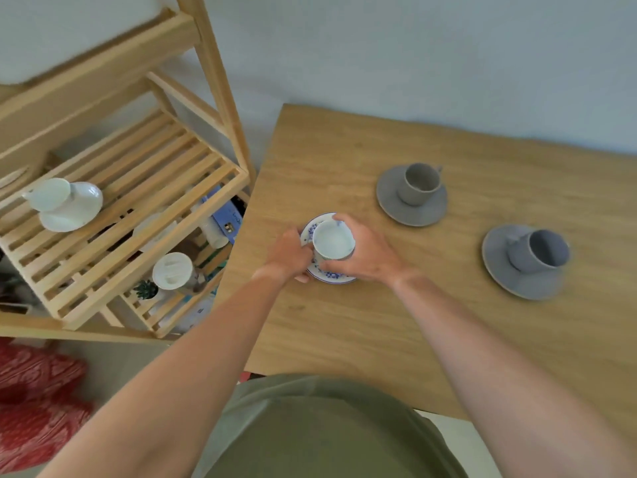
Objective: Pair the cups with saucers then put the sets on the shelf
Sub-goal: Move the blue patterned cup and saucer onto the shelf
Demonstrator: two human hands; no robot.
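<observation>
wooden worktop (344, 339) carries three cup+saucer sets. both bare forearms reach fwd from the bottom edge, converging on the nearest set near the worktop's left edge. left hand (287, 255) comes in from the left, fingers curled round the rim of the blue-flowered saucer (332, 276), thumb under/at its near edge. right hand (362, 253) wraps the white cup (333, 240) from the right, fingers curved over its far rim and side, so both hands are closed on this set, not spread. cup sits upright on the saucer, between the two hands. can't tell if the saucer is lifted off or touching the worktop.

grey set (412, 194) stands further back to the right, blue-grey set (524, 262) far right, both well apart from the hands. slatted wood shelf (138, 188) stands left of the worktop; a white set (65, 205) rests on it.
</observation>
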